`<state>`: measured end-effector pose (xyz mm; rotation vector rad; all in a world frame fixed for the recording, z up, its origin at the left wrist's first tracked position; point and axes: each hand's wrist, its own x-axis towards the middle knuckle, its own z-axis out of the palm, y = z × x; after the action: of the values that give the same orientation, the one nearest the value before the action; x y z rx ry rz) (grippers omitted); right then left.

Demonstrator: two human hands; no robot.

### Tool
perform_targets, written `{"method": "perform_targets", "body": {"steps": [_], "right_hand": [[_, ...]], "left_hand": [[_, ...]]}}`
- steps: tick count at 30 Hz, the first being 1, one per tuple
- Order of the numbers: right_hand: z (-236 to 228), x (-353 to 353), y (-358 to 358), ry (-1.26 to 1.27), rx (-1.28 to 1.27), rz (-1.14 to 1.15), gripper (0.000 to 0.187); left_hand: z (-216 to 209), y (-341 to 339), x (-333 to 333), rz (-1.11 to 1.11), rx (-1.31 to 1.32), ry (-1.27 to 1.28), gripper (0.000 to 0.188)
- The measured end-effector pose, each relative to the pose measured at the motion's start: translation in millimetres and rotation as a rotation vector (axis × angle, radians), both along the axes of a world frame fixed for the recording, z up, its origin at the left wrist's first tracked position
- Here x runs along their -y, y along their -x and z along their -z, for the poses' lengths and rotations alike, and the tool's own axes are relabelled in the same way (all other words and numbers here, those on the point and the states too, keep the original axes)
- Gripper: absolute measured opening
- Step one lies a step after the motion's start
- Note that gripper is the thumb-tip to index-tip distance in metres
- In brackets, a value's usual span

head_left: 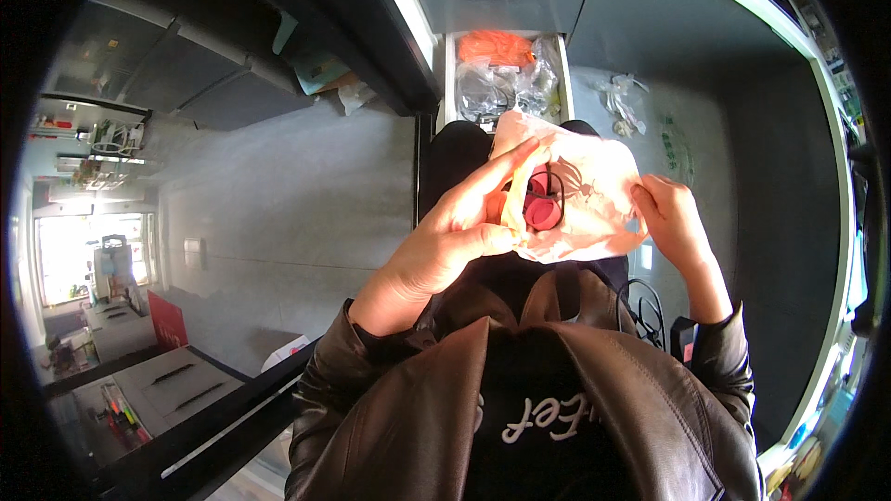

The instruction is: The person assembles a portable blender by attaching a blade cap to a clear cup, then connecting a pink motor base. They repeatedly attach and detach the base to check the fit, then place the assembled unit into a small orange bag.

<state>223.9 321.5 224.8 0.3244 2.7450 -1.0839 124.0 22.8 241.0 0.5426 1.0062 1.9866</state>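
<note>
Over my lap I hold a thin whitish plastic bag (603,176), brightly sunlit, with dark printed marks on its side. My left hand (455,213) is curled around the mouth of the bag at its left edge, thumb and fingers closed on the plastic. On the opposite side, my right hand (670,213) pinches the bag's right edge. Pinkish-red round pieces (542,213) with a black cord (557,187) show in the bag's opening. What exactly they are I cannot tell, and the rest of the contents is hidden.
Ahead of my knees a drawer (568,93) stands pulled out, holding an orange plastic bag (497,48) and clear bags (487,88). Crumpled plastic (622,102) lies on the floor to its right. A dark post (390,46) rises at left. Black cable (642,311) hangs near my right sleeve.
</note>
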Motion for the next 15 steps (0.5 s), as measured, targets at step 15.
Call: {"method": "perform_targets", "body": {"steps": [15], "right_hand": [[-25.4,-2.4,-15.0,0.413,-0.181,-0.264,0.010]], "left_hand": [[-29.5,-4.6,-53.6,0.336,-0.543,0.172,0.044]]}}
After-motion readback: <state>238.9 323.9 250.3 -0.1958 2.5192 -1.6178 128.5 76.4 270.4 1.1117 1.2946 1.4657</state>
